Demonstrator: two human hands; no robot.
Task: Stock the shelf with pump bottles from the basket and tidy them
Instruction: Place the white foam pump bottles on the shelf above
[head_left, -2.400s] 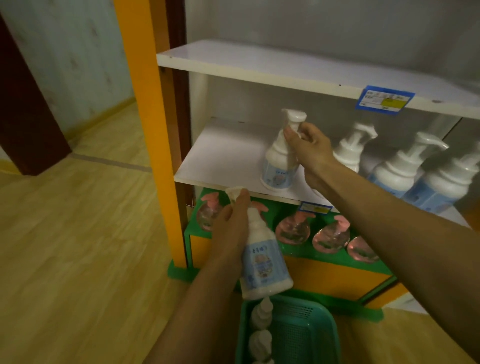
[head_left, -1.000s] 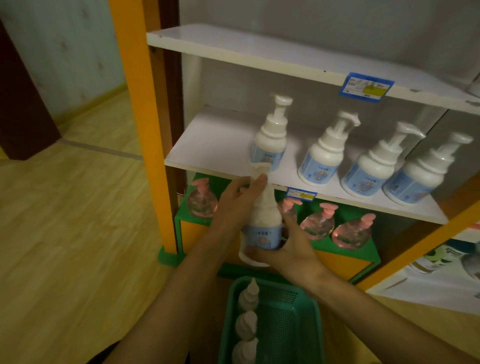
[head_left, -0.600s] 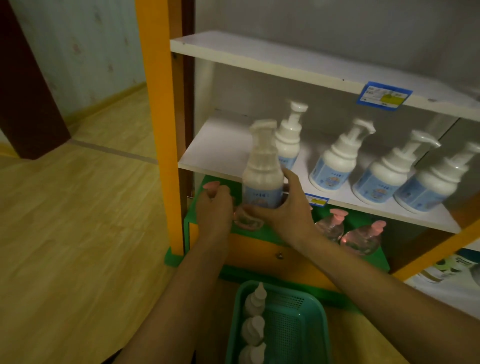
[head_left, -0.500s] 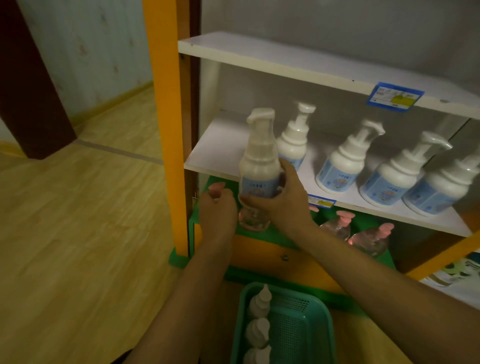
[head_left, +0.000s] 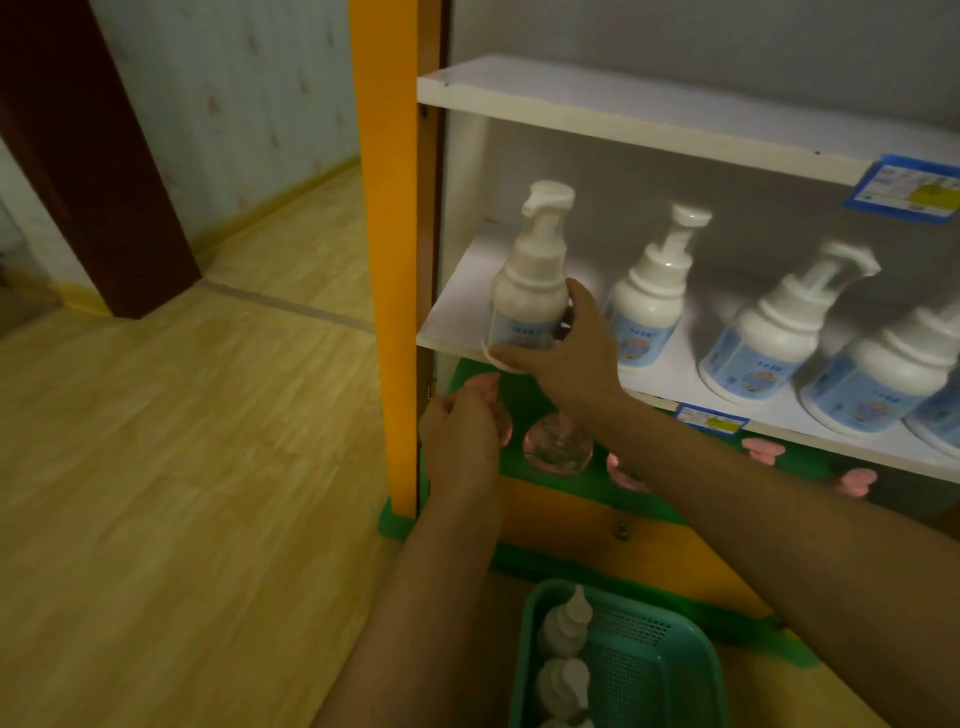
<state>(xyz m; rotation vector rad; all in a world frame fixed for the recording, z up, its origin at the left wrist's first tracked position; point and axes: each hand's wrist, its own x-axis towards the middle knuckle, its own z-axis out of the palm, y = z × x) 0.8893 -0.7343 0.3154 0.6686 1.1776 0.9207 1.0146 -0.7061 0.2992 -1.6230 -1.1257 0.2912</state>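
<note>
- A person stands at a shelf unit, seen from a head camera looking down at both bare hands.
- The right hand (head_left: 566, 353) grips a white pump bottle (head_left: 530, 291) round its lower body, thumb across the base.
- This bottle stands upright, its long axis vertical and its nozzle pointing left, right at the front edge of the middle shelf (head_left: 457, 322). Whether its base rests on the board yet, I cannot tell.
- Taking this held bottle as the landmark: to its right a row of matching white pump bottles (head_left: 649, 306) stands on the same shelf, the nearest just beside the hand.
- The shelf to the bottle's left and behind it is bare, so the placing likely goes inward from the hand, to line up with the row.
- Below the bottle, the left hand (head_left: 460, 441) hangs with fingers loosely curled, holding nothing, in front of round clear bottles with pink pumps (head_left: 558, 447) on the lowest shelf.
- Further below, a teal basket (head_left: 670, 670) holds at least two more white pump bottles (head_left: 566, 623), lined along its left side.
</note>
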